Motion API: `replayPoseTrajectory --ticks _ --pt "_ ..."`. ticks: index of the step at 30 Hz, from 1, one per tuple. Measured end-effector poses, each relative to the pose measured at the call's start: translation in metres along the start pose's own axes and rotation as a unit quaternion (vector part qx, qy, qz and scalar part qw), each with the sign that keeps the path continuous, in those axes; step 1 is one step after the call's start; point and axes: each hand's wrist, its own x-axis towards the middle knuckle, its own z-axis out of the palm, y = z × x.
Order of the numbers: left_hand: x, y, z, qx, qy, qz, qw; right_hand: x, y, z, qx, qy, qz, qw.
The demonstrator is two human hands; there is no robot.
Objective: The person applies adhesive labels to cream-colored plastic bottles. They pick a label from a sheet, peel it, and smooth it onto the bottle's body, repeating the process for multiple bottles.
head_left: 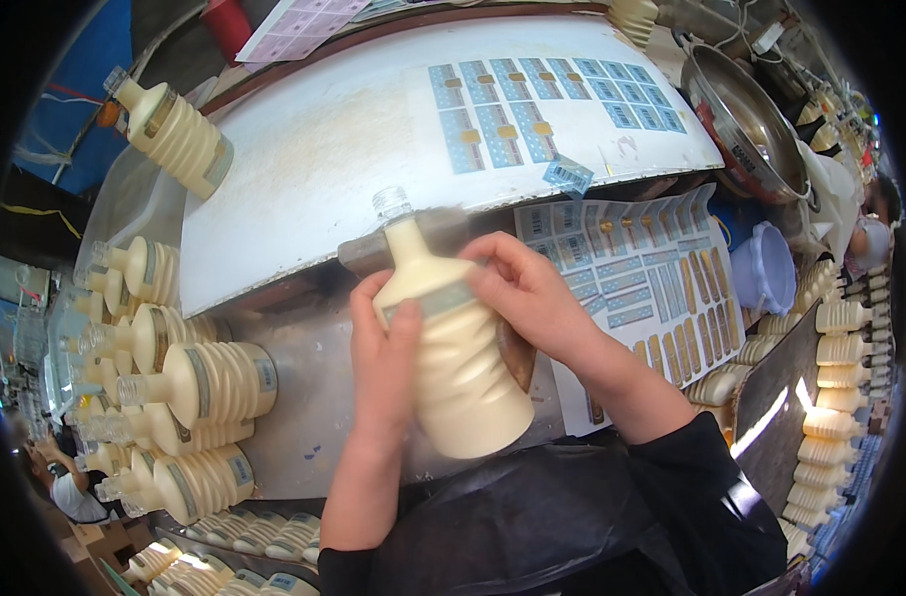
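Between my hands lies a cream-coloured bottle (463,368) with a ribbed, twisted body and a clear threaded neck pointing away from me. A grey-green label strip (441,299) runs across its shoulder. My left hand (381,333) grips the bottle's left side, thumb on the strip's left end. At the strip's right end, my right hand (517,288) presses with fingers and thumb drawn together. Right of the bottle, a printed sticker sheet (641,298) with blue and gold labels hangs over the table edge, partly under my right forearm.
Blue stickers (512,109) lie in rows on the white board (314,149); one loose sticker (569,176) sits at its edge. Another bottle (170,134) stands at the far left. Several bottles (190,382) lie stacked at left. A metal basin (751,119) and a lilac bucket (764,268) are at right.
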Motion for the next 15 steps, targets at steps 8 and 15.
replayPoseTrajectory --ticks 8,15 --pt "0.0011 -0.0049 -0.0032 0.001 0.005 -0.013 1.0 0.0004 -0.0014 0.0043 -0.012 0.009 -0.005 1.0" --pt "0.0013 -0.0095 -0.0021 0.018 0.007 0.011 1.0 0.0001 -0.002 0.0064 -0.005 0.023 -0.003 1.0"
